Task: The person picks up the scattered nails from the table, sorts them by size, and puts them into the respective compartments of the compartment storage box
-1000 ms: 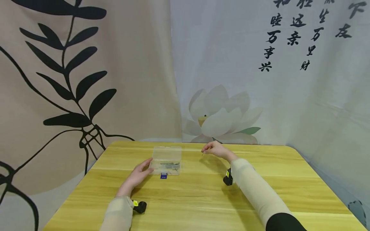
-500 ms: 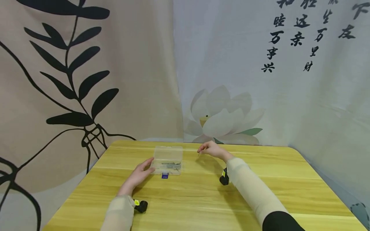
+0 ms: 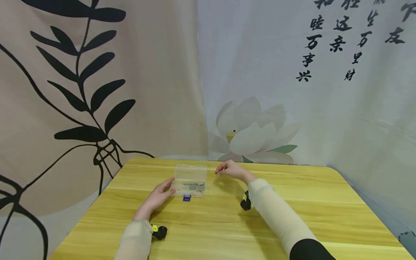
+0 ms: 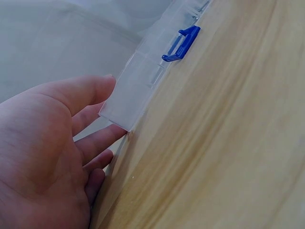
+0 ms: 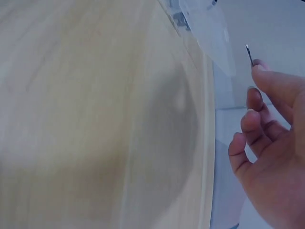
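Note:
A clear plastic box (image 3: pixel 191 172) stands with its lid raised at the back, a blue latch (image 3: pixel 186 198) at its front. Several thin metal pieces (image 3: pixel 194 184) lie inside. My left hand (image 3: pixel 160 196) rests against the box's left end, fingers loosely extended; in the left wrist view the thumb is at the rim and fingertips touch the end wall. To the right of the lid, above the table, my right hand (image 3: pixel 232 169) pinches a thin metal pin (image 5: pixel 249 55) between thumb and index finger. The other fingers curl loosely around nothing. The pin's lower part is hidden by the fingers.
The wooden table (image 3: pixel 201 231) has its back edge just behind the box. A printed cloth backdrop (image 3: pixel 162 90) hangs right behind it. A black wrist camera (image 3: pixel 159 233) sits on the left wrist, another camera (image 3: pixel 246 201) on the right.
My right hand has moved left toward the box, carrying the pin. My left hand stays at the box's left end. The whole head view has shifted slightly.

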A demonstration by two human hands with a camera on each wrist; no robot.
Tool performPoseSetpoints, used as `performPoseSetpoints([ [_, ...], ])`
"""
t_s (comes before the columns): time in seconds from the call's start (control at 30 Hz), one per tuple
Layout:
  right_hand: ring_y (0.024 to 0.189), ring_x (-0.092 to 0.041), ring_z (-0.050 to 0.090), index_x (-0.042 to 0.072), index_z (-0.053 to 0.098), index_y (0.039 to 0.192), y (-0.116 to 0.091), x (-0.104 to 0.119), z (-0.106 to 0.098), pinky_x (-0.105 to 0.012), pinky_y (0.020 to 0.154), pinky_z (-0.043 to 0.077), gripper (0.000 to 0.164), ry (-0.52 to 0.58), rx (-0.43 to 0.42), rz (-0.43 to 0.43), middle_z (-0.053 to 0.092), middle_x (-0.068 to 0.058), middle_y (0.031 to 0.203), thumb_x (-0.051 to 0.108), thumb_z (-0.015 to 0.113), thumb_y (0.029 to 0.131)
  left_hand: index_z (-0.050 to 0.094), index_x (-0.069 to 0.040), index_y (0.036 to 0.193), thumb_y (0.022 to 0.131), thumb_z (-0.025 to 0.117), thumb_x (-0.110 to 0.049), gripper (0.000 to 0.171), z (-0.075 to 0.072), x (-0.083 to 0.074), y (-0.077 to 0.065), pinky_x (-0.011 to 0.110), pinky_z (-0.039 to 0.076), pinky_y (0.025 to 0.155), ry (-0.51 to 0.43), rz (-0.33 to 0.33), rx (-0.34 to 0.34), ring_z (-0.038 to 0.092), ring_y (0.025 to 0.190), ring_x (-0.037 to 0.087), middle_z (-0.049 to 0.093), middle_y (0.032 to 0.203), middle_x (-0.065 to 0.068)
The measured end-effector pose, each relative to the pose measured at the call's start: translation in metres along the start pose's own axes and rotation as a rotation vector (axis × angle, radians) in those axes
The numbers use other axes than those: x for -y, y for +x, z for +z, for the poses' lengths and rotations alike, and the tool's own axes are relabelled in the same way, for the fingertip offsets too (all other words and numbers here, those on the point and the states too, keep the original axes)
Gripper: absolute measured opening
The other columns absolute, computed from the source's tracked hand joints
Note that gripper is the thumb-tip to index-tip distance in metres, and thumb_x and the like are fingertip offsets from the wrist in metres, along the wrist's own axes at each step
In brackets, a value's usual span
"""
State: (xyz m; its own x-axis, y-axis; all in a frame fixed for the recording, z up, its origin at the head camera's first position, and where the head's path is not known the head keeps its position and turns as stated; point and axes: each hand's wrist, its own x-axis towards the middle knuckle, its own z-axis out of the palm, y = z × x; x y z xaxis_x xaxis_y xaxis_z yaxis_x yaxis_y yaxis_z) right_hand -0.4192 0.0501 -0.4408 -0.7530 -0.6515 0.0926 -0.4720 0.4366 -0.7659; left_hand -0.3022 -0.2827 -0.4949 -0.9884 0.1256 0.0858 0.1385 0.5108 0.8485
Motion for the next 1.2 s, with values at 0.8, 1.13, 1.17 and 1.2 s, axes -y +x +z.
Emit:
performPoseSetpoints([
  [0.8, 0.082, -0.009, 0.058, -0.001, 0.073, 0.098, 0.020, 0.022, 0.045, -0.025, 0.074, 0.049, 0.014, 0.000, 0.087, -0.057, 0.072, -0.007, 0.099, 0.002, 0.060, 0.093, 0.031, -0.006, 0.151, 0.100, 0.054, -0.021, 0.058, -0.001, 0.001, 0.000, 0.060, 0.016, 0.112, 0.003, -0.005, -0.010, 0.025, 0.139, 0.044, 0.032, 0.151, 0.025],
  [1.13, 0.079, -0.008, 0.057, -0.001, 0.073, 0.097, 0.022, 0.023, 0.059, -0.024, 0.069, 0.049, 0.012, 0.042, 0.092, -0.044, 0.071, -0.007, 0.097, 0.002, 0.063, 0.091, 0.031, -0.006, 0.151, 0.100, 0.054, -0.021, 0.058, -0.001, 0.002, 0.001, 0.059, 0.015, 0.113, -0.007, -0.014, -0.008, 0.024, 0.140, 0.043, 0.031, 0.151, 0.024],
  [1.17, 0.079, -0.008, 0.056, -0.002, 0.073, 0.097, 0.022, 0.023, 0.060, -0.025, 0.068, 0.049, 0.012, 0.045, 0.092, -0.049, 0.071, -0.008, 0.097, 0.002, 0.063, 0.091, 0.031, -0.006, 0.151, 0.100, 0.054, -0.021, 0.058, -0.001, 0.002, 0.001, 0.059, 0.015, 0.113, -0.006, -0.011, -0.008, 0.024, 0.140, 0.043, 0.031, 0.151, 0.024],
  [1.2, 0.079, -0.008, 0.056, -0.003, 0.073, 0.097, 0.023, 0.023, 0.060, -0.025, 0.068, 0.049, 0.012, 0.047, 0.093, -0.050, 0.071, -0.009, 0.098, 0.002, 0.064, 0.091, 0.031, -0.006, 0.152, 0.100, 0.054, -0.021, 0.058, -0.001, 0.002, 0.001, 0.059, 0.015, 0.113, -0.004, -0.010, -0.007, 0.024, 0.140, 0.043, 0.031, 0.152, 0.024],
])
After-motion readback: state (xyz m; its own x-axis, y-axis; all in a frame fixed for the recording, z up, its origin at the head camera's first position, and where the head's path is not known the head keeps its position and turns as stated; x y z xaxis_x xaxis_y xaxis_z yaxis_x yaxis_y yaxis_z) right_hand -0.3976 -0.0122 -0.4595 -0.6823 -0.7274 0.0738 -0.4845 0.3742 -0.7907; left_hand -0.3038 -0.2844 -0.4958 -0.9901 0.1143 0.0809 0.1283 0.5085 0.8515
